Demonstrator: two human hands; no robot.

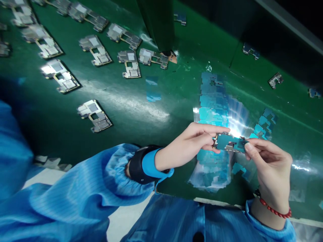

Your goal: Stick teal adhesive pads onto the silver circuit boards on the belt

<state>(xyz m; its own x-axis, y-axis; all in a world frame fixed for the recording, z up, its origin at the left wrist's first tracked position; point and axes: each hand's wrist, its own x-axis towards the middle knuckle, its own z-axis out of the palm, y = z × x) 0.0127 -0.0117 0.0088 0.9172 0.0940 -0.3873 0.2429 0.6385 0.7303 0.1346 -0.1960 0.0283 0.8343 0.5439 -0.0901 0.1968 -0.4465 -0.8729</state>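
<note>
A small flat circuit board with a teal-blue face (222,143) is held between 2 hands above a column of overlapping, shiny teal-blue film pieces (210,97) on the glossy green tabletop (174,90). 1 end is gripped by the fingers of the bare left hand (195,143); the other is pinched by the bare right hand (271,161). Silver-grey notched circuit boards (102,123) are spread across the left.

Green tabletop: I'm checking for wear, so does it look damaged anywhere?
Possibly. At the foot of the green post, a ragged brown patch breaks up the green tabletop, like worn surfacing. Pale specks show farther right.
</note>
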